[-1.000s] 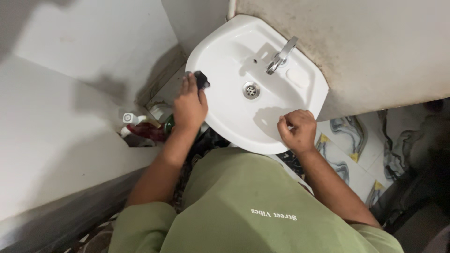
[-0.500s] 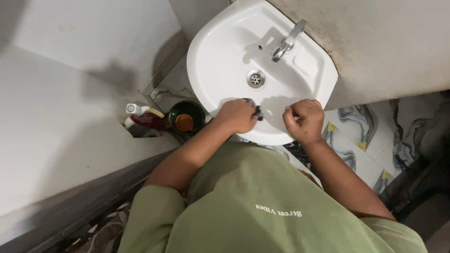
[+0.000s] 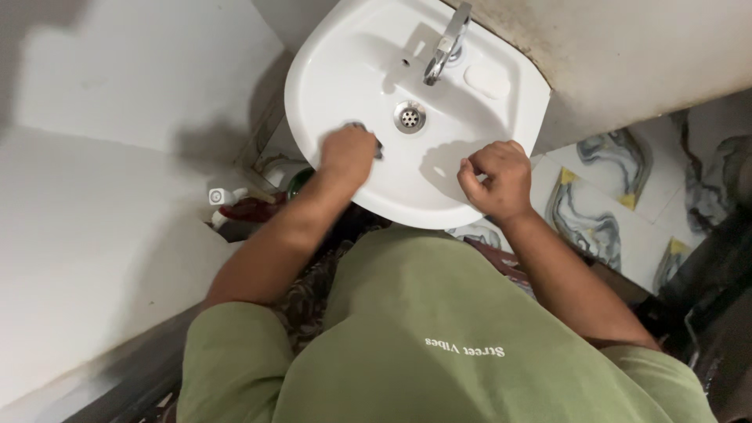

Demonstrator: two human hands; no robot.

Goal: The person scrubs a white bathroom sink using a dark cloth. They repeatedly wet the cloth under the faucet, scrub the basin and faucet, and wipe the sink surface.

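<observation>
Your left hand [image 3: 349,154] has slid its small dark scrubbing pad [image 3: 376,146], clenched in its grip, from the white ceramic washbasin's [image 3: 329,70] front rim up beside the drain [image 3: 410,117], your right hand [image 3: 492,178] fisted on the rim, its grip's contents hidden; most of the bowl looks unscrubbed.

I see a small dark scrubber [image 3: 374,146] mostly hidden under my left hand [image 3: 347,153], pressed on the white sink [image 3: 337,70] bowl. It sits just left of the drain [image 3: 409,117].

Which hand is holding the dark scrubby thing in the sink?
The left hand, down inside the white sink near the drain, grips the dark scrubber. The right hand only rests on the front rim.
</observation>
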